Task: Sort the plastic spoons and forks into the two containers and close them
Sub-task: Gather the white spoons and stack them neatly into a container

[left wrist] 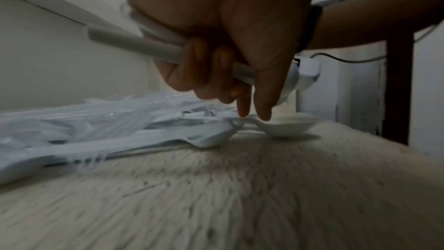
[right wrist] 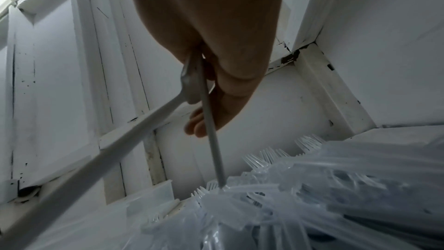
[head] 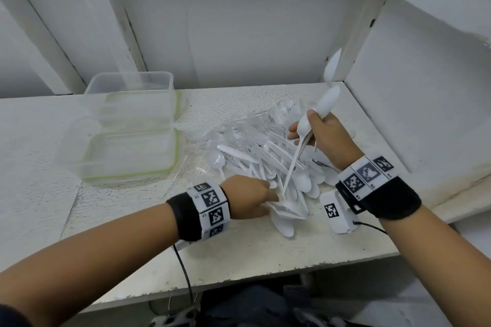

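A heap of white spoons and clear forks [head: 265,156] lies mid-table on a clear plastic sheet. My right hand [head: 308,125] hovers over the heap's right side and grips several white spoons [head: 329,103], bowls up, handles slanting down into the pile [right wrist: 211,149]. Clear forks [right wrist: 288,187] lie just beneath it. My left hand [head: 271,194] is at the heap's near edge. Its curled fingers hold white spoon handles [left wrist: 134,43], while index and thumb tips [left wrist: 263,115] touch a loose spoon [left wrist: 286,126] on the table. Two clear containers [head: 119,154] [head: 132,87] stand at the left.
White wall panels [head: 239,34] close the back, and a side wall [head: 425,87] stands on the right. The table's front edge [head: 239,287] runs close to my body. A white camera box with a cable [head: 337,212] hangs under my right wrist.
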{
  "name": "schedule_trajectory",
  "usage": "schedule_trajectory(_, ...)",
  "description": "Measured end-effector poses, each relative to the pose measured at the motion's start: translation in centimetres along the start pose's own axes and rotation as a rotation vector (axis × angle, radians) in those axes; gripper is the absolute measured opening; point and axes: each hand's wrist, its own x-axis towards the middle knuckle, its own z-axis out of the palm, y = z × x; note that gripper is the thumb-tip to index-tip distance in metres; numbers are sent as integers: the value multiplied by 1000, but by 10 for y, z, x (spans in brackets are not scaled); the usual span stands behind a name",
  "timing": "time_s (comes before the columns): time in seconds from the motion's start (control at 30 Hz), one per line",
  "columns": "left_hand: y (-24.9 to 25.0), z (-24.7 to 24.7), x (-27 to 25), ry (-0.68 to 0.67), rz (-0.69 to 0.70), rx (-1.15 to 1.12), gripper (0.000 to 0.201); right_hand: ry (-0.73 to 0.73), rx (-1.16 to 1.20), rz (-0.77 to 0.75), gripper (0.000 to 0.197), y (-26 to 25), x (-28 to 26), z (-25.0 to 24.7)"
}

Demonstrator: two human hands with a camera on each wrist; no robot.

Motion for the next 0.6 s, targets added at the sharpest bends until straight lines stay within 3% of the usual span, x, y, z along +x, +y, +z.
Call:
schedule_trajectory(0.13, 6, 5, 6, -60, -57, 40, 34, -50, -24, -28, 24, -3, -6, 3)
schedule_trajectory(0.4, -5, -8, 0, 193, -31, -335, 23, -13, -21, -98, 18, -6, -5, -4)
schedule_trajectory(0.5, -13, -18, -3, 295, -140, -518, 17, 10, 17, -93, 17, -10, -3, -6)
schedule_trajectory(0.6, -20, -28, -3, 297, -253, -665, 15, 47, 66, -87, 17, -12, -3, -4)
